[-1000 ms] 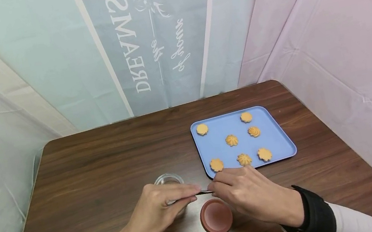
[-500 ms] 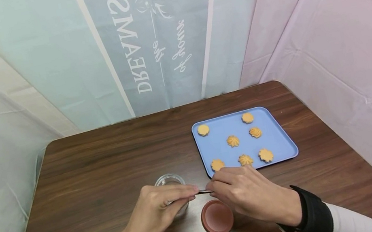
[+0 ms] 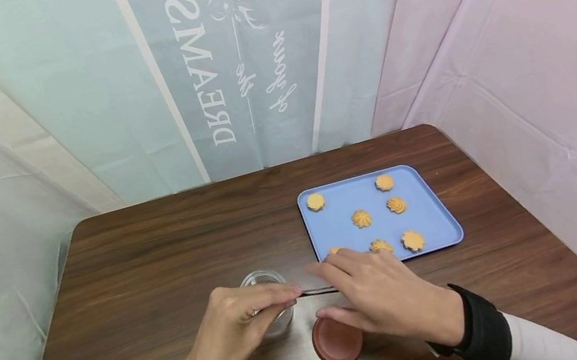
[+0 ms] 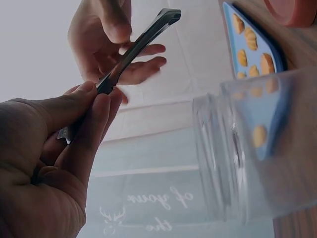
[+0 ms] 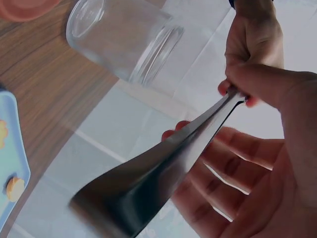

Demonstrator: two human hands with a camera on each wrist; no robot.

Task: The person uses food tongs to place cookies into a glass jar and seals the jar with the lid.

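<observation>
My left hand pinches one end of small metal tongs between thumb and fingertips. My right hand is beside the other part of the tongs, its thumb and fingers spread apart. The right wrist view shows the bent end of the tongs running past the spread fingers, not gripped by them. Just behind my left hand stands a clear glass jar, partly hidden by it and without a cover. Below my right hand lies a round reddish-brown lid, its upper edge partly covered.
A blue tray holds several spaced-out cookies on the right side of the brown wooden table. My right fingers overlap its near edge in the head view. A printed curtain hangs behind the table.
My right hand has let go of the tongs, its fingers spreading apart. More of the tongs shows between the hands. My left hand keeps its pinch and has shifted slightly left.
</observation>
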